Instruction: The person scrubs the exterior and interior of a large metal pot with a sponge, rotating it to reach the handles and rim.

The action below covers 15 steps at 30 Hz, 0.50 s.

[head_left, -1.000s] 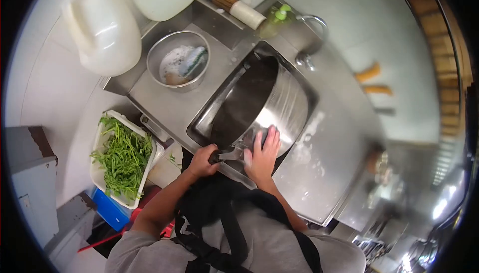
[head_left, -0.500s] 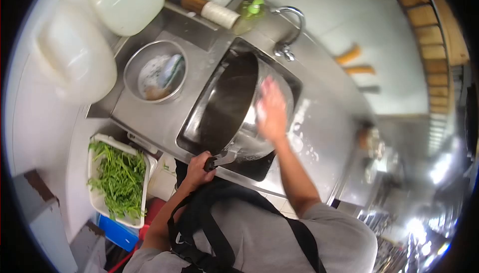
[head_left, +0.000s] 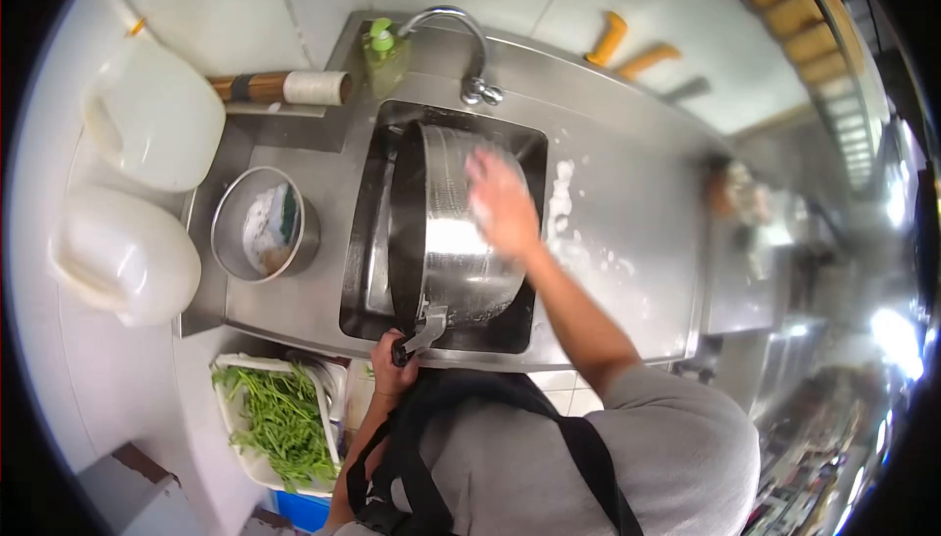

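A large deep metal pan [head_left: 470, 242] lies tipped on its side in the sink [head_left: 534, 316], its opening toward the left. Near the front edge of the sink, my left hand [head_left: 392, 367] is closed around the pan's handle [head_left: 423, 332]. My right hand [head_left: 503, 208] presses on the pan's outer surface, where wet streaks and suds show. Its fingers are blurred by motion. Something whitish shows at the palm, and I cannot make out whether it is foam or a scrubber.
Left of the sink stands a metal bowl [head_left: 312, 232] with suds and a green-and-white sponge [head_left: 286, 215]. A faucet [head_left: 480, 71] and soap bottle [head_left: 385, 61] are behind. Foam [head_left: 559, 205] spots the right counter. Leafy greens [head_left: 279, 423] fill a white basket [head_left: 235, 453] below left.
The pan has tipped further onto its side, so less of its inside shows. My right hand has moved across its outer surface. My left hand keeps its grip. The camera view has shifted.
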Motion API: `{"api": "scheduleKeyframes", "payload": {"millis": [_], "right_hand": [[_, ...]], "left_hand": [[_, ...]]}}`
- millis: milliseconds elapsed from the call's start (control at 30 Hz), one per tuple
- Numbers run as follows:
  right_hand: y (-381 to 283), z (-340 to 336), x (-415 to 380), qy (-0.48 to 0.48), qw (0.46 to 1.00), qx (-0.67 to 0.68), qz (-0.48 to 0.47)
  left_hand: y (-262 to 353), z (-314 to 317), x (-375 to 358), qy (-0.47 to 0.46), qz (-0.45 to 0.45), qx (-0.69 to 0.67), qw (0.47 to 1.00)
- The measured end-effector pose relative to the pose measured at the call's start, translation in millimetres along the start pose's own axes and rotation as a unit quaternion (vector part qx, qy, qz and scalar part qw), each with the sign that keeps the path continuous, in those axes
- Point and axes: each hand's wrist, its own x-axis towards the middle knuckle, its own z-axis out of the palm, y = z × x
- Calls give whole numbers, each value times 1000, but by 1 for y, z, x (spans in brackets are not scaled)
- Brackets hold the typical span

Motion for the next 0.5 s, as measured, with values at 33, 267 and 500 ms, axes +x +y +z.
{"api": "scheduleKeyframes", "payload": {"millis": [33, 267, 500], "right_hand": [[-23, 7, -43, 52, 998, -23, -19], [29, 27, -58, 139, 978, 124, 96], [-36, 19, 13, 68, 996, 50, 8]], "left_hand": [[1, 0, 1, 10, 12, 4, 1000], [13, 2, 4, 45, 14, 28, 999], [20, 1, 2, 38, 0, 58, 998]]}}
